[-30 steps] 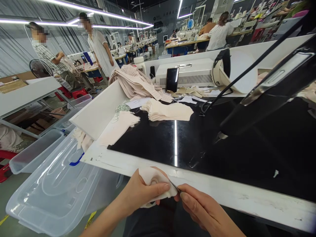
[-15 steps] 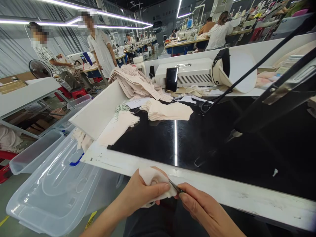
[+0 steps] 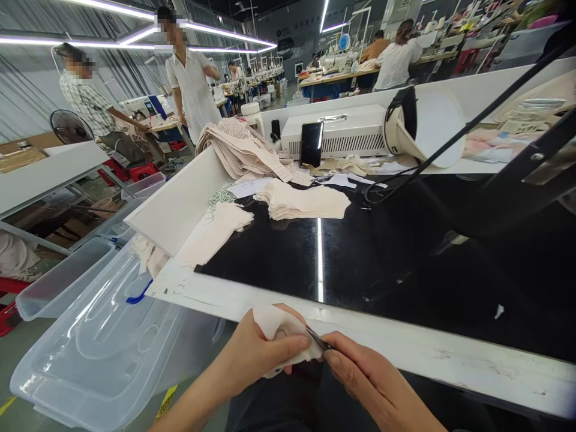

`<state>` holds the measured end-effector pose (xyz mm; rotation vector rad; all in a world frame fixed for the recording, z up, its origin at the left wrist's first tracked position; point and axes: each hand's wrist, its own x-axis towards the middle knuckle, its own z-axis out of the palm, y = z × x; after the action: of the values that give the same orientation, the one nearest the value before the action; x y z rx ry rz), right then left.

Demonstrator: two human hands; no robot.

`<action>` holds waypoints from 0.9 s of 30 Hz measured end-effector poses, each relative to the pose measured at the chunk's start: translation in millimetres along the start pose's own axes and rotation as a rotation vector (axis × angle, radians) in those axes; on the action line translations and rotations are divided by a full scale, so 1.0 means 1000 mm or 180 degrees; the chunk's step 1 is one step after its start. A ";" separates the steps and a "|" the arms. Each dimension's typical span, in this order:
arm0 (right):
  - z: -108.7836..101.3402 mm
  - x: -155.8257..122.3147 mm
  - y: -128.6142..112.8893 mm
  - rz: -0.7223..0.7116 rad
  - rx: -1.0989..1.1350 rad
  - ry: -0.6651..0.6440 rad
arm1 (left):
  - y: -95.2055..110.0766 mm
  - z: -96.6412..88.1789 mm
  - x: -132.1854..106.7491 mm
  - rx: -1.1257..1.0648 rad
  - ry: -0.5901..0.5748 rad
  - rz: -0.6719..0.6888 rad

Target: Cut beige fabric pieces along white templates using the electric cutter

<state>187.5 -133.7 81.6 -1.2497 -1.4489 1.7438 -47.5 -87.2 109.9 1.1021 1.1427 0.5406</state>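
My left hand [image 3: 265,345] is closed on a folded piece of cream fabric [image 3: 272,320], its thumb pressed across the cloth. From the right, my right hand [image 3: 360,367] pinches a slim, pointed metal tool [image 3: 318,339] that looks like tweezers. The tool's tip lies against the fabric near my left thumb; whether it has gone into a fold I cannot make out. Both hands are just in front of the table's white edge [image 3: 382,337]. On the table lie a stack of cream fabric pieces [image 3: 306,201] and another cream pile [image 3: 220,231] to its left.
A heap of beige strips [image 3: 245,150], a phone [image 3: 312,144] and a white vented box [image 3: 351,135] line the back. A dark arm [image 3: 504,192] and a cable [image 3: 432,153] cross at right. Clear plastic bins [image 3: 90,342] stand at left. Other people [image 3: 191,90] are farther off.
My hands and the fabric hold almost the same pose. The dark arm at right has shifted up a little. A standing person in the background has raised one arm.
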 end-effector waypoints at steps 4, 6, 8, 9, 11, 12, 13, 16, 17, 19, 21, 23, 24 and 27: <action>0.000 0.000 0.002 0.0007 -0.0029 0.0031 | -0.003 -0.001 0.000 -0.0069 -0.0020 0.0098; 0.000 0.000 0.003 -0.0016 -0.0037 0.0044 | -0.003 0.000 -0.001 -0.0066 -0.0009 0.0141; 0.000 0.001 0.003 -0.0045 -0.0051 0.0046 | -0.002 0.001 -0.001 -0.0052 0.0013 0.0136; 0.000 0.001 0.003 -0.0061 -0.0057 0.0046 | -0.001 0.002 -0.002 -0.0036 0.0020 0.0125; 0.000 0.002 0.003 -0.0088 -0.0078 0.0054 | 0.001 0.003 -0.002 -0.0004 0.0036 0.0099; 0.000 0.002 0.003 -0.0098 -0.0091 0.0057 | 0.002 0.003 -0.003 0.0002 0.0046 0.0090; 0.001 0.002 0.002 -0.0103 -0.0099 0.0056 | 0.003 0.004 -0.003 0.0000 0.0055 0.0082; 0.001 0.002 0.001 -0.0091 -0.0101 0.0046 | 0.004 0.004 -0.003 -0.0021 0.0084 0.0064; 0.001 0.002 0.001 -0.0082 -0.0105 0.0048 | 0.004 0.004 -0.003 -0.0023 0.0086 0.0063; 0.001 0.002 0.000 -0.0051 -0.0124 0.0061 | 0.004 0.004 -0.003 -0.0013 0.0078 0.0051; 0.001 0.003 0.001 -0.0013 -0.0133 0.0051 | 0.005 0.004 -0.003 0.0002 0.0074 0.0016; 0.000 0.003 0.001 -0.0003 -0.0111 0.0014 | 0.006 0.005 -0.003 0.0006 0.0081 -0.0018; 0.000 0.004 0.001 -0.0008 -0.0091 -0.0007 | 0.006 0.005 -0.003 0.0000 0.0081 -0.0031; 0.000 0.004 0.003 0.0001 -0.0020 -0.0028 | 0.008 0.005 -0.004 -0.0019 0.0074 -0.0051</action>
<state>186.3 -130.6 77.7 -1.2468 -1.4602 1.7483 -43.3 -89.1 118.8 1.0832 1.1684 0.5454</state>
